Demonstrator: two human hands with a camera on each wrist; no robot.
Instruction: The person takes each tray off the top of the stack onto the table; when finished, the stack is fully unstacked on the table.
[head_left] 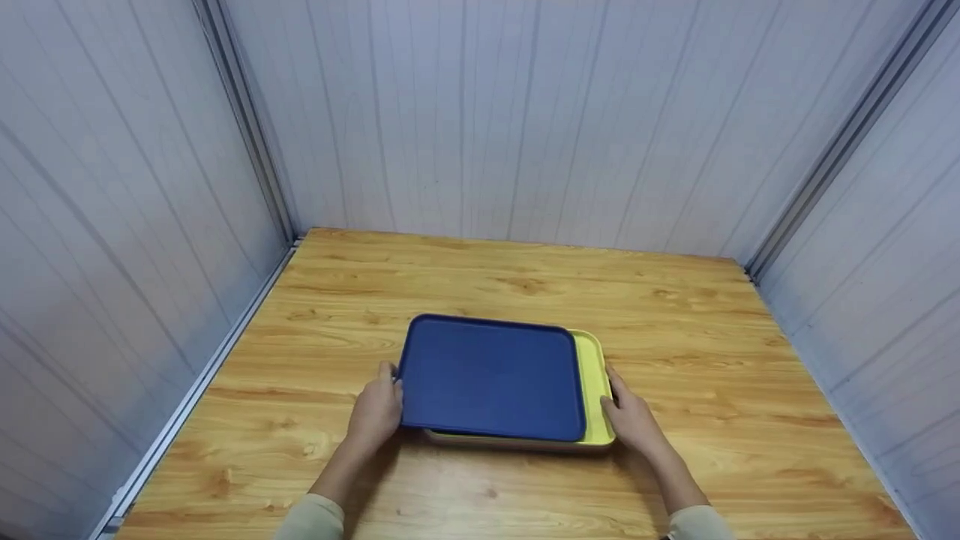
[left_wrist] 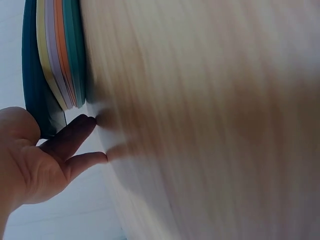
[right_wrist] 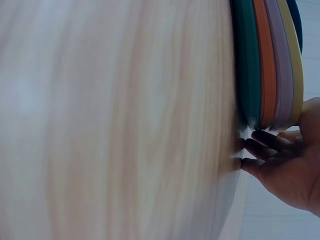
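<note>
A blue tray [head_left: 491, 379] lies on top of a stack of trays, shifted left so that a strip of the yellow tray [head_left: 595, 386] shows on the right. My left hand [head_left: 377, 409] grips the blue tray by its left edge, thumb on the rim and fingers beneath. At the opposite end, my right hand [head_left: 636, 421] holds the yellow tray's right side, its thumb over the rim. Below the yellow layer, the right wrist view shows a purple tray [right_wrist: 281, 65], an orange tray [right_wrist: 266, 65] and a green tray [right_wrist: 247, 65] at the bottom.
The stack rests on a wood-grain table [head_left: 480, 277], near its front. Pale panel walls [head_left: 480, 120] rise behind the table and along both sides, with metal corner posts [head_left: 251, 120] between them.
</note>
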